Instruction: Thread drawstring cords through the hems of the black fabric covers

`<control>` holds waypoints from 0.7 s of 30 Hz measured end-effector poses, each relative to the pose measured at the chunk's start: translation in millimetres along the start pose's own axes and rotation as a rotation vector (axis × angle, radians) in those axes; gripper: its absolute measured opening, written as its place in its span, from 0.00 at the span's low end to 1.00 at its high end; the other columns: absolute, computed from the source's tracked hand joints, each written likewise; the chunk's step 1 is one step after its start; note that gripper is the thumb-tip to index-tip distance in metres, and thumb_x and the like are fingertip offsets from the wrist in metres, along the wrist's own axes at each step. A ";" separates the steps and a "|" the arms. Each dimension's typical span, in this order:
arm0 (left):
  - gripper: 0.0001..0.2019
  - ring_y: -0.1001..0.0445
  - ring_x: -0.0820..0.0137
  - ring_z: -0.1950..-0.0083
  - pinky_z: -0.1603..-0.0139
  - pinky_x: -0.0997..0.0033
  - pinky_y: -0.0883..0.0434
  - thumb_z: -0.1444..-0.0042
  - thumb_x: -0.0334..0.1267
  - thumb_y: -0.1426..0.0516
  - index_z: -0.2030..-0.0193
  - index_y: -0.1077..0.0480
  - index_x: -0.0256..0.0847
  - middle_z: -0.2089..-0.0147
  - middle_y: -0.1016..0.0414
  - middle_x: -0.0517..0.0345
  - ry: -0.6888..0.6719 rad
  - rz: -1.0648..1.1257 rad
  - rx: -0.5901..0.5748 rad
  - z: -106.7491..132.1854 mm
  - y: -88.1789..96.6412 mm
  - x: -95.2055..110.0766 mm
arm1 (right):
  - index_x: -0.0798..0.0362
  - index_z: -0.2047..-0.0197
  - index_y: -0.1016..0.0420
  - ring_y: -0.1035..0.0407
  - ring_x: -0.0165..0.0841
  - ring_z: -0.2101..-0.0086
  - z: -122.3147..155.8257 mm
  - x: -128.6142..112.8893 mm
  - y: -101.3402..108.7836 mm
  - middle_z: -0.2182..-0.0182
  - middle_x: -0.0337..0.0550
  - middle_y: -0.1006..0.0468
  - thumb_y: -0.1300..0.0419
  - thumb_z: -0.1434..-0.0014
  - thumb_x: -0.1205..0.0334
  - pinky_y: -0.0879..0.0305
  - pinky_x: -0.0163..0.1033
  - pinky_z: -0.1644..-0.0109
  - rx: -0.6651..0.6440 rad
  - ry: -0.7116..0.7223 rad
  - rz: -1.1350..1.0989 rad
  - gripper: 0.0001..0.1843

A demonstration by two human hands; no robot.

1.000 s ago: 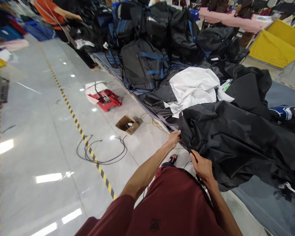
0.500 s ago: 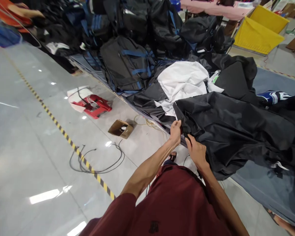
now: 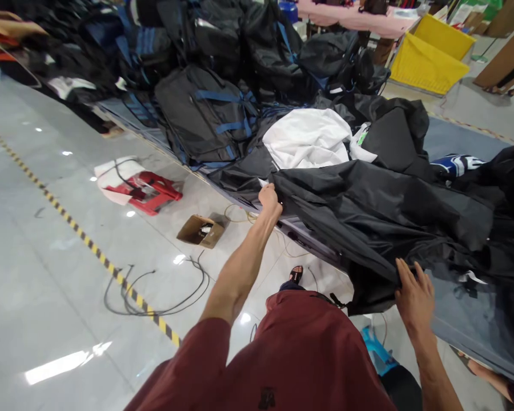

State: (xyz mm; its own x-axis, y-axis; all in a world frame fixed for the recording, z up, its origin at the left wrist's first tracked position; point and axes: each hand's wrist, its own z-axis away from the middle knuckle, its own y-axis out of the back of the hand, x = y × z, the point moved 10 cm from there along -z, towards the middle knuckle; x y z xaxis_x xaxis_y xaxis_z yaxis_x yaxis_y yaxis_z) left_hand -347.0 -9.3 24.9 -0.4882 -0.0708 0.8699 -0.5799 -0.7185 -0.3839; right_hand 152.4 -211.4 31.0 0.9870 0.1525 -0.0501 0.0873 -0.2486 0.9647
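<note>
A large sheet of black fabric (image 3: 368,200) lies crumpled over the near edge of the table. My left hand (image 3: 270,200) is closed on its left corner, beside a small bit of white cloth. Farther right, my right hand (image 3: 415,297) grips the same fabric's near edge, fingers bent over the top and the thumb hidden. The edge runs fairly straight between both hands, and a dark flap with a strap hangs below it. Behind the sheet, white fabric (image 3: 308,137) is bunched up, with a stiff black panel (image 3: 392,137) to its right.
Black backpacks with blue straps (image 3: 205,114) are heaped at the far left of the table. On the floor lie a red and white object (image 3: 141,185), a small cardboard box (image 3: 200,231) and a looped cable (image 3: 154,311). A yellow bin (image 3: 430,60) stands behind.
My hands have moved apart along the fabric's edge, the left leftward and the right far to the right. The black edge is now stretched out and covers more of the white fabric.
</note>
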 end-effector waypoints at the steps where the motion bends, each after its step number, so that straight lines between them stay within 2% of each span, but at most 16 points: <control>1: 0.06 0.37 0.74 0.73 0.70 0.75 0.37 0.38 0.34 0.36 0.65 0.29 0.40 0.76 0.34 0.66 -0.002 -0.015 0.001 0.8 -0.3 3.0 | 0.46 0.16 0.49 0.46 0.53 0.25 8.8 18.5 1.4 0.30 0.46 0.26 0.47 0.37 0.71 0.42 0.62 0.25 -0.023 -0.011 0.012 0.48; 3: 0.05 0.38 0.75 0.76 0.72 0.75 0.38 0.36 0.35 0.36 0.63 0.29 0.40 0.77 0.36 0.68 0.006 -0.049 -0.043 12.5 -3.3 3.5 | 0.47 0.14 0.57 0.44 0.54 0.25 21.0 37.9 8.0 0.28 0.48 0.29 0.48 0.36 0.68 0.39 0.64 0.26 -0.048 -0.007 -0.019 0.49; 5: 0.07 0.39 0.75 0.79 0.74 0.75 0.38 0.36 0.38 0.35 0.60 0.30 0.41 0.78 0.38 0.69 0.019 -0.102 -0.122 36.1 -6.0 -0.3 | 0.51 0.14 0.66 0.40 0.55 0.27 22.2 24.5 19.1 0.25 0.55 0.35 0.46 0.32 0.62 0.34 0.63 0.29 -0.076 0.045 -0.122 0.50; 7: 0.10 0.40 0.75 0.82 0.77 0.75 0.39 0.36 0.42 0.34 0.59 0.31 0.42 0.79 0.39 0.70 0.034 -0.153 -0.201 66.5 -5.2 -5.8 | 0.53 0.14 0.69 0.40 0.55 0.27 13.2 -23.7 31.2 0.21 0.58 0.44 0.42 0.29 0.50 0.32 0.60 0.29 -0.137 0.128 -0.258 0.53; 9: 0.12 0.39 0.74 0.82 0.79 0.75 0.40 0.36 0.45 0.34 0.58 0.32 0.43 0.79 0.37 0.69 0.052 -0.176 -0.258 97.6 -0.1 -11.0 | 0.49 0.14 0.62 0.47 0.53 0.24 -1.9 -92.8 42.1 0.20 0.55 0.48 0.40 0.27 0.44 0.37 0.58 0.25 -0.183 0.209 -0.356 0.51; 11: 0.14 0.36 0.73 0.82 0.80 0.75 0.39 0.36 0.48 0.34 0.56 0.32 0.44 0.78 0.34 0.67 0.085 -0.177 -0.300 124.4 7.6 -16.2 | 0.46 0.15 0.55 0.43 0.52 0.26 -18.6 -160.2 56.9 0.22 0.54 0.42 0.40 0.25 0.45 0.37 0.58 0.25 -0.085 0.283 -0.417 0.45; 13: 0.16 0.35 0.73 0.82 0.81 0.74 0.39 0.38 0.50 0.34 0.55 0.32 0.44 0.77 0.32 0.66 0.122 -0.170 -0.312 142.1 18.7 -21.0 | 0.45 0.17 0.47 0.31 0.47 0.34 -28.3 -208.2 59.2 0.30 0.55 0.29 0.44 0.22 0.51 0.29 0.52 0.32 0.002 0.334 -0.471 0.36; 15: 0.18 0.34 0.72 0.82 0.81 0.74 0.39 0.40 0.51 0.33 0.54 0.32 0.44 0.76 0.31 0.66 0.168 -0.155 -0.301 149.4 31.7 -26.8 | 0.48 0.20 0.37 0.23 0.41 0.47 -30.6 -224.9 53.5 0.44 0.54 0.19 0.50 0.20 0.59 0.23 0.45 0.42 0.076 0.323 -0.519 0.28; 17: 0.18 0.34 0.71 0.83 0.82 0.72 0.40 0.42 0.53 0.33 0.57 0.33 0.44 0.76 0.31 0.65 0.260 -0.156 -0.280 148.6 45.0 -38.6 | 0.50 0.25 0.28 0.21 0.37 0.58 -25.4 -225.3 45.0 0.56 0.50 0.16 0.51 0.20 0.62 0.23 0.40 0.50 0.088 0.345 -0.540 0.25; 19: 0.20 0.37 0.71 0.84 0.83 0.71 0.43 0.41 0.56 0.34 0.62 0.34 0.44 0.78 0.34 0.64 0.363 -0.182 -0.261 144.9 57.0 -54.4 | 0.51 0.27 0.25 0.22 0.34 0.65 -14.9 -225.6 38.9 0.63 0.47 0.15 0.46 0.20 0.60 0.24 0.36 0.56 0.037 0.447 -0.553 0.23; 21: 0.21 0.37 0.71 0.82 0.80 0.70 0.42 0.41 0.57 0.35 0.66 0.34 0.44 0.78 0.34 0.63 0.394 -0.228 -0.244 141.7 66.0 -66.9 | 0.54 0.26 0.26 0.23 0.31 0.71 -3.7 -228.1 36.7 0.66 0.45 0.15 0.42 0.21 0.57 0.27 0.34 0.61 -0.009 0.546 -0.565 0.25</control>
State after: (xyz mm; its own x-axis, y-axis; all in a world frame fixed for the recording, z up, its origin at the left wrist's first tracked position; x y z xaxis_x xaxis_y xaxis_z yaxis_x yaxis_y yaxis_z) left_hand -260.2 -150.1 -14.7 -0.5131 0.3684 0.7752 -0.8126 -0.4994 -0.3005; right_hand -70.0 -251.8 78.8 0.5877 0.7023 -0.4017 0.5529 0.0138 0.8331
